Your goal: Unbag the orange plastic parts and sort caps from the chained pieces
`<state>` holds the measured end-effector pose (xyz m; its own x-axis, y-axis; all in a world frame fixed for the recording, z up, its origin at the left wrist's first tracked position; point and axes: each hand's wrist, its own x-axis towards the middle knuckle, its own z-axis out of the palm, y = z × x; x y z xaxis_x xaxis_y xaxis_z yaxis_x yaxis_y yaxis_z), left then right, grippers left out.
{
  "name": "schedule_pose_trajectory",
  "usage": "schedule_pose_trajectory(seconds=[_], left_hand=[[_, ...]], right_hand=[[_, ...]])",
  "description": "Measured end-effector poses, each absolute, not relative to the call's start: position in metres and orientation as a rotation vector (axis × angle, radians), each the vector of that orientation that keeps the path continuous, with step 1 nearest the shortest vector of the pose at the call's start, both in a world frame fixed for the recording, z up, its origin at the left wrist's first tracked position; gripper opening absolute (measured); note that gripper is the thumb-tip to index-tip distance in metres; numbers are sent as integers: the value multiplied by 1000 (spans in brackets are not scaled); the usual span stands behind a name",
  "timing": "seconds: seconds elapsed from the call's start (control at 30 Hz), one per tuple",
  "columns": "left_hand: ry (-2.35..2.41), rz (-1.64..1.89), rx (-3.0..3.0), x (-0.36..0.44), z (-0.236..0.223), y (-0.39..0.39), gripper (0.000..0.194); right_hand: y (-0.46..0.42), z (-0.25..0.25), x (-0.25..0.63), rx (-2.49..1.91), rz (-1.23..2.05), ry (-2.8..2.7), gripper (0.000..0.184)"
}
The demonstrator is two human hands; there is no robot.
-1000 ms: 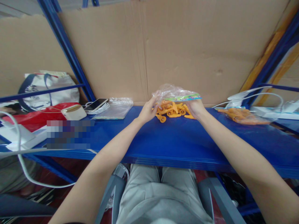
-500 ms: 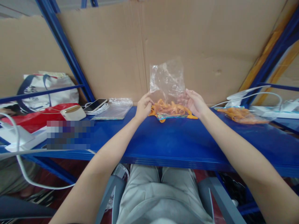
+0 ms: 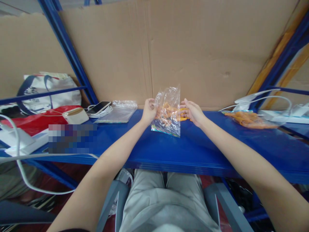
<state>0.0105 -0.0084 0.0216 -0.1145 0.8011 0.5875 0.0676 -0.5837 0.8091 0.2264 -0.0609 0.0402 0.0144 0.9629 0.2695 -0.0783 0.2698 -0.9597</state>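
A clear plastic bag (image 3: 169,95) stands above the blue shelf, its coloured strip at the lower edge. My left hand (image 3: 149,111) pinches the bag's left side. Just off the bag's right edge is my right hand (image 3: 193,112), fingers apart and bent a little. Limp orange rubbery pieces (image 3: 183,116) lie in a heap on the shelf, seen mostly through the clear plastic. Whether any of them are inside the bag, I cannot tell. The right fingertips are close to the heap; contact is unclear.
Right of the hands lies a filled bag of orange pieces (image 3: 251,120), near a white power strip (image 3: 299,116). To the left are flat clear bags (image 3: 118,113), a phone (image 3: 100,108) on a coiled cable, a white device (image 3: 76,116) and a red bag (image 3: 43,120). Cardboard (image 3: 193,48) stands behind.
The bag has come lower and nearer, its coloured strip now further down over the shelf. My right hand has shifted left, and its fingers are off the bag's edge.
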Motion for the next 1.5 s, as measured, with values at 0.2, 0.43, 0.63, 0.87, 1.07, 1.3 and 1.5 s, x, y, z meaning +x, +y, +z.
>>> schedule_pose_trajectory(seconds=[0.2,0.43,0.63,0.87,1.07,1.3,1.5], left_hand=[[1004,1745,1659,8,20,-8,35],[953,1733,1639,6,21,-8,31],[964,1811,1578,8,27,-11,22],[1005,1769,1530,13,33,-20,7],[1024,1596,1483,12,40,-28,27],[993,1213,1702,18,28,-35,52],[953,1362,1750,16,27,-26,54]], right_hand=[[-65,36,218,-1027,1115,-1325,24],[-60,35,223,-1098,947,-1193,20],[-60,39,226,-1057,828,-1070,20],[-55,35,223,-1058,654,-1096,21],[-41,25,238,-968,497,-1118,24],[-31,22,249,-944,448,-1075,31],[-24,21,253,-963,327,-1088,29]])
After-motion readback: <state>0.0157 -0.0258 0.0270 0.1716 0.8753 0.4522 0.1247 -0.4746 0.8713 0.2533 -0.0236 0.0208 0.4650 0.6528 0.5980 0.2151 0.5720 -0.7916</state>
